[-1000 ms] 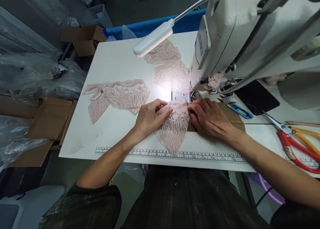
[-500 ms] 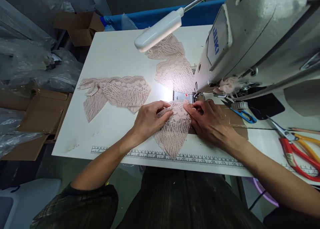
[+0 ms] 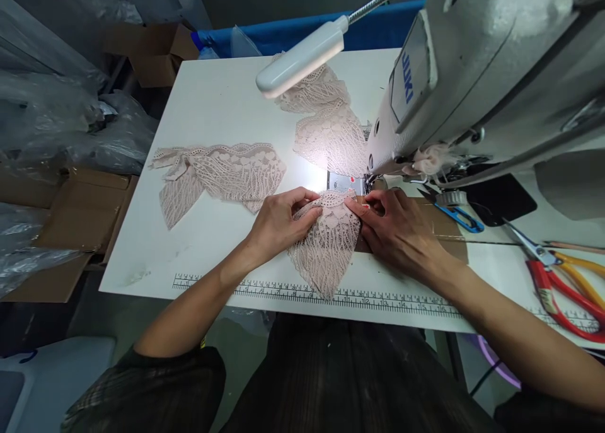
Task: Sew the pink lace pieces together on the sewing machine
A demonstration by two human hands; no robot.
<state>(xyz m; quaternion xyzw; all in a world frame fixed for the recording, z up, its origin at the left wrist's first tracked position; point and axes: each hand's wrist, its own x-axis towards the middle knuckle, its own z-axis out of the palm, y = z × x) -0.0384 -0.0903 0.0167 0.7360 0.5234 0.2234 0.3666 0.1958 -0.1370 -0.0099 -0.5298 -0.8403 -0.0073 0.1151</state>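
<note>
A beige lace piece (image 3: 326, 250) lies in front of the sewing machine (image 3: 401, 99), its pointed end reaching the printed ruler. At its upper left edge, my left hand (image 3: 283, 222) pinches the lace between thumb and fingers. My right hand (image 3: 392, 225) grips the upper right corner, thumb and fingertips closed close to the presser foot (image 3: 366, 184). The lace's top edge sits just short of the needle plate (image 3: 341, 182). Beyond the plate, more joined lace (image 3: 331, 137) trails away behind the machine head.
Another lace piece (image 3: 227, 171) lies on the left of the white table (image 3: 142, 237). Blue thread snips (image 3: 460, 217) and red-handled scissors (image 3: 553, 282) are at the right. A white lamp (image 3: 302, 58) hangs above. Cardboard boxes (image 3: 82, 209) stand left of the table.
My left hand has shifted slightly left, and the lace's upper edge looks flatter and more folded over between my hands. The right hand has hardly moved.
</note>
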